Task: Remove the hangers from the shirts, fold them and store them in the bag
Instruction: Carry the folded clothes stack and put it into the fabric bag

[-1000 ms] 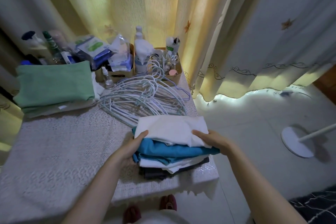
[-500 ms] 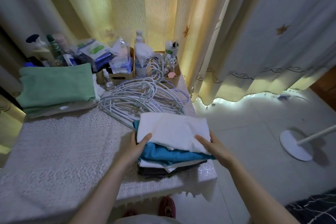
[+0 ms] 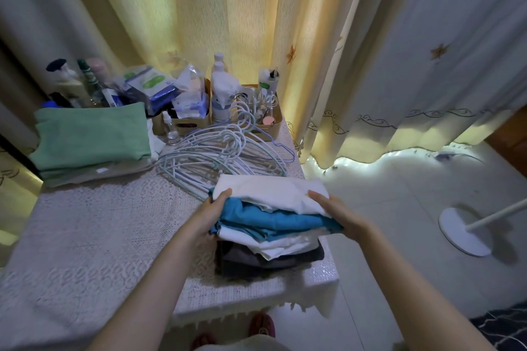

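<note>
Head camera view, looking down over two bare forearms. A stack of folded shirts (image 3: 271, 225) sits near the right front corner of a tabletop (image 3: 94, 236) covered with a pale lace cloth. The stack has a white shirt (image 3: 271, 191) on top, a blue shirt (image 3: 273, 219) under it, then another white layer and dark grey ones at the bottom. The left hand (image 3: 209, 214) grasps the left edge of the stack, thumb on the white shirt and fingers tucked underneath the blue one. The right hand (image 3: 339, 216) grasps the right edge the same way, thumb on top. The upper layers sit slightly raised between both grips, while the grey layers lie flat on the tabletop. Just behind the stack lies a heap of pale wire hangers (image 3: 219, 151), touching its back edge. Farther left is a folded green towel (image 3: 91, 134) on other folded laundry. Bottles and small boxes crowd the back edge, against yellow curtains (image 3: 228, 8). A white fan base (image 3: 462, 231) stands on the floor to the right.
</note>
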